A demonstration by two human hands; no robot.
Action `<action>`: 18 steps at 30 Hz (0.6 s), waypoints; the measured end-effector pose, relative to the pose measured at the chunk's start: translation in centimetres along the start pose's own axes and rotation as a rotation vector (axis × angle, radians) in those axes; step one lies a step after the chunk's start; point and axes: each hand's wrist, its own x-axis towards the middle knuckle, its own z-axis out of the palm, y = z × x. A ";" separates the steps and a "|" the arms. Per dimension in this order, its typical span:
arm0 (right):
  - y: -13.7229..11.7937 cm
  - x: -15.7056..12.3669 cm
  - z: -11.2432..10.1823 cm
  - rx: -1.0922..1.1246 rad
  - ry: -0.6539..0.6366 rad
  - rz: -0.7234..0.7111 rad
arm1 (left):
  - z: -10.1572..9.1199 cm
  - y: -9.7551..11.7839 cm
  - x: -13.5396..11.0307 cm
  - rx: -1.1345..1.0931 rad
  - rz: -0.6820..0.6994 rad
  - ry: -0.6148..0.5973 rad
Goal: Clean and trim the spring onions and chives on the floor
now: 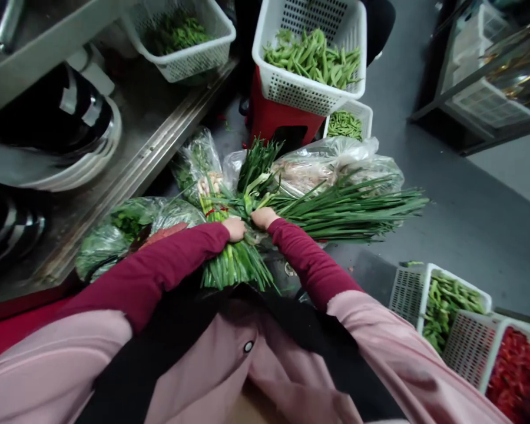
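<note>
- left hand (235,229) curls over a tied green bunch (238,265), just below its red band (216,210); probably held there because the stems are gathered tight and won't splay.
- fingertips on that side are hidden; cannot tell whether the grip is clamped or only resting.
- right hand (264,218) sits just beside it, fingers bent in at the near ends of long green stalks (357,206). what lies inside this grip is covered; cannot tell if it is clamped.
- the bunch lies directly in front of the body, leaf ends fanned toward the wearer, so both arms reach it without stretching, i judge.
- the stalks stretch off to the right, partly over clear bagged produce (309,168); the bags likely serve as a bed under them.
- dark green leaves (258,165) lie beyond the hands, between bags.
- white basket (300,97) of green pods (315,59) stands on a red stool (271,112), seemingly to keep it off the grey floor (424,229).
</note>
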 end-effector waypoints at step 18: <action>14.1 -22.5 4.4 1.006 0.024 0.579 | -12.2 8.3 7.8 -0.426 0.266 0.487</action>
